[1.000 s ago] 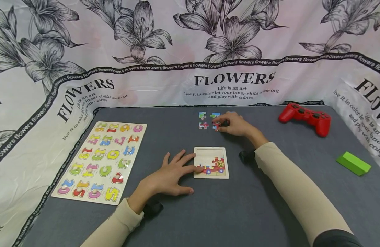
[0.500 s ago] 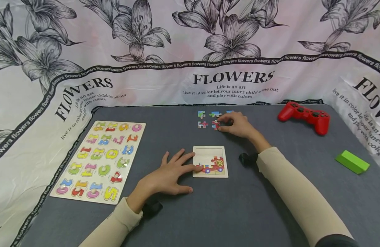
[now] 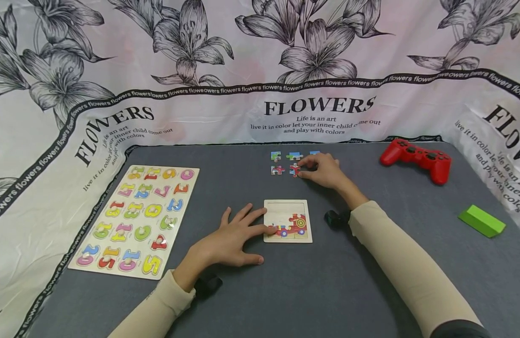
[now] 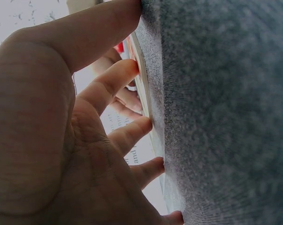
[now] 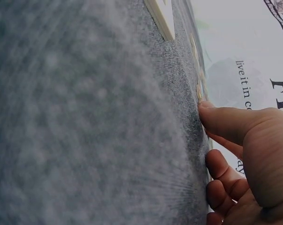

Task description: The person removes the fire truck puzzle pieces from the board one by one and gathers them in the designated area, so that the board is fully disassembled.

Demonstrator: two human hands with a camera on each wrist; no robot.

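Note:
In the head view, my left hand point(image 3: 228, 241) lies spread, fingertips on the left side of a small wooden puzzle board point(image 3: 285, 204). Set in its lower part are pieces showing a red vehicle. The left wrist view shows the straight fingers point(image 4: 125, 133) along the board's edge. My right hand point(image 3: 325, 170) reaches to the far side, where thumb and index finger pinch the right edge of a red and blue puzzle piece point(image 3: 294, 171). Around it lie another red piece point(image 3: 277, 170), a green-blue piece point(image 3: 275, 156), a blue-green piece point(image 3: 294, 156) and a partly hidden blue piece point(image 3: 314, 152).
A board of colourful numbers point(image 3: 191, 202) lies at the left. To the right are a red game controller point(image 3: 416, 159) and a green block point(image 3: 482, 221). Behind the grey table point(image 3: 285, 291) hangs a white flower-print cloth point(image 3: 226, 115).
My right fingers have shifted slightly right, off the top of the red and blue puzzle piece to its right edge, uncovering part of the blue piece behind. My left hand stays in place.

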